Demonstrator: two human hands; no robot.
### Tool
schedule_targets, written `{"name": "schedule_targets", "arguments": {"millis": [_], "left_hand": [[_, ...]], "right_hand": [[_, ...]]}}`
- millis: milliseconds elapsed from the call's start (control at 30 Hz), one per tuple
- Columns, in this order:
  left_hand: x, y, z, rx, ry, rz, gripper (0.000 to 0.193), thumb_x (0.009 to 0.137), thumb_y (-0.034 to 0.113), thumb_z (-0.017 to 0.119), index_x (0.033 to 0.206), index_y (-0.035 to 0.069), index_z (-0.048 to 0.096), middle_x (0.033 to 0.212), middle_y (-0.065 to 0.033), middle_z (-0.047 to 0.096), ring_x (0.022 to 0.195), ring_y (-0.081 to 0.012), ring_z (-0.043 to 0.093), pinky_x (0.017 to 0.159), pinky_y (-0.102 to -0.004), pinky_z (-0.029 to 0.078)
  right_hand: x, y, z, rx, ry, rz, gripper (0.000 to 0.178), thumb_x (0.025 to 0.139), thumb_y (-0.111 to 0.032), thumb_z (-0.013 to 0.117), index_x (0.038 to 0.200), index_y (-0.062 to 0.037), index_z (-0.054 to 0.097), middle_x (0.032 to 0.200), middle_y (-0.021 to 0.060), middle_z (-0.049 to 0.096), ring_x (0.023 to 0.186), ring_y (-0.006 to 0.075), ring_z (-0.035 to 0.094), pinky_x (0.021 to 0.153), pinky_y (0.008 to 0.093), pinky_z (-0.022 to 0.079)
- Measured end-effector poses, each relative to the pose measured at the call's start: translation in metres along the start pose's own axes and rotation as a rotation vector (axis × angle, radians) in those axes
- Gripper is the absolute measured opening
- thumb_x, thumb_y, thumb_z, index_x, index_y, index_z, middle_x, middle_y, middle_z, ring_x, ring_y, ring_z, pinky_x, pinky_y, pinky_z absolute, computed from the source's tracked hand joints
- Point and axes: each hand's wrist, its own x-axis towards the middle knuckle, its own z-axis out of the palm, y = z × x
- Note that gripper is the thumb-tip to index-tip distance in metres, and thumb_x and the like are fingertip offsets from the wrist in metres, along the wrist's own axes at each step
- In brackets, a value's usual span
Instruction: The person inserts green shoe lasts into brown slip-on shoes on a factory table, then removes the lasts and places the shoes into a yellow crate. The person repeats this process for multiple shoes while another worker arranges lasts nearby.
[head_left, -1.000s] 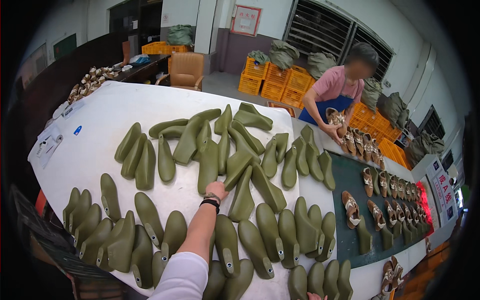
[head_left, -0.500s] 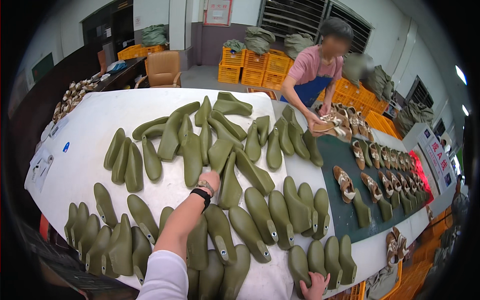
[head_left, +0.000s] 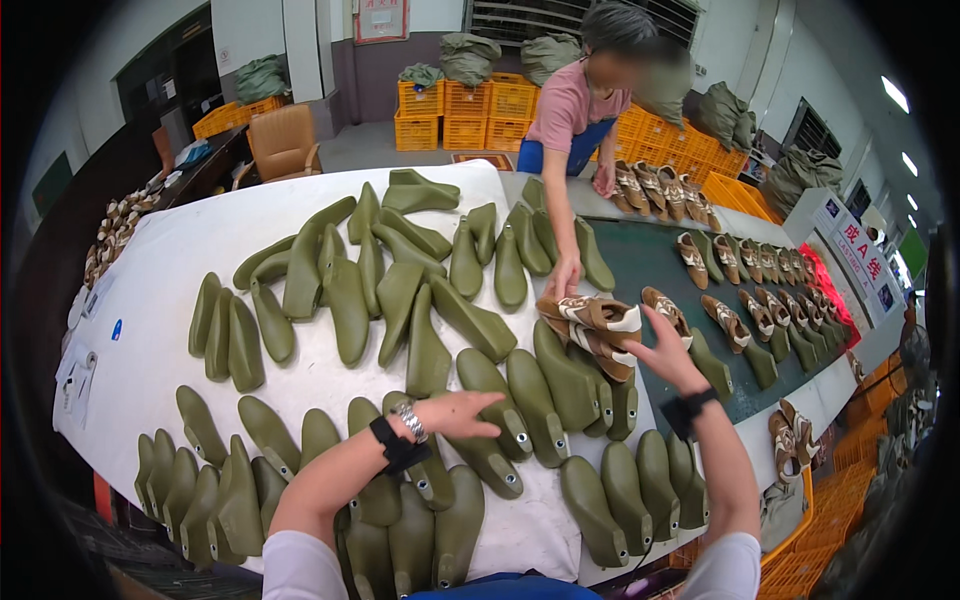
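A co-worker's hand (head_left: 565, 275) holds a pair of brown and white shoes (head_left: 594, 328) out over the table's right part. My right hand (head_left: 668, 352) is at their heels, thumb and fingers spread around them; whether it bears any weight cannot be told. My left hand (head_left: 455, 412) is open, fingers stretched rightward above green shoe lasts (head_left: 485, 462), holding nothing. Below my right arm stand several more green lasts (head_left: 622, 492). Other lasts (head_left: 350, 310) lie in loose groups over the white table.
The white tabletop (head_left: 180, 270) adjoins a green conveyor belt (head_left: 640, 250) with rows of shoes and lasts. More shoes (head_left: 665, 190) line its far edge. Orange crates (head_left: 465, 115) stand behind, and others (head_left: 825, 510) at the right. An office chair (head_left: 283, 143) is beyond the table.
My left hand has left the lasts at the middle and moved down and right. My right hand has risen from a last to the shoes. The co-worker has brought the shoes nearer.
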Motion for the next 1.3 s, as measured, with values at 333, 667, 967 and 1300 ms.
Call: {"name": "schedule_targets", "arguments": {"millis": [333,667,967,1300], "left_hand": [[-0.096,0.01,0.022,0.134,0.156,0.024,0.057,0.083,0.032,0.064,0.127,0.0,0.047,0.094,-0.0193,0.062,0.09,-0.0347,0.058,0.08,-0.0417,0.048],[-0.177,0.075,0.067,0.08,0.361,-0.037,0.059,0.087,0.031,0.061,0.133,0.001,0.039,0.105,-0.0194,0.058,0.091,-0.0358,0.057,0.083,-0.0407,0.048],[-0.159,0.116,0.127,-0.419,0.616,-0.012,0.081,0.087,0.028,0.064,0.146,0.003,0.014,0.136,-0.0194,0.041,0.127,-0.0289,0.041,0.106,-0.0355,0.032],[-0.161,0.119,0.169,-1.174,0.645,0.213,0.114,0.079,0.025,0.074,0.145,0.006,-0.016,0.154,-0.0144,-0.007,0.142,-0.0206,0.0,0.115,-0.0341,0.007]], "right_hand": [[0.09,0.034,0.175,-0.892,-0.287,0.096,0.107,0.051,-0.05,0.084,0.141,-0.0211,0.032,0.116,0.0144,0.052,0.11,0.0309,0.049,0.101,0.0526,0.029],[0.082,0.055,0.112,-0.568,0.026,0.094,0.045,0.071,-0.013,0.062,0.115,-0.0138,0.051,0.084,0.0149,0.064,0.08,0.0333,0.063,0.076,0.0488,0.044],[-0.081,-0.11,-0.023,0.979,-0.264,0.102,0.062,0.071,-0.006,0.067,0.127,-0.0018,0.041,0.114,0.0101,0.056,0.103,0.0186,0.056,0.087,0.0317,0.048],[-0.211,-0.201,0.062,1.145,-0.47,0.17,0.063,0.08,-0.007,0.064,0.134,0.0014,0.032,0.121,0.0115,0.052,0.107,0.0184,0.054,0.094,0.0317,0.042]]}}
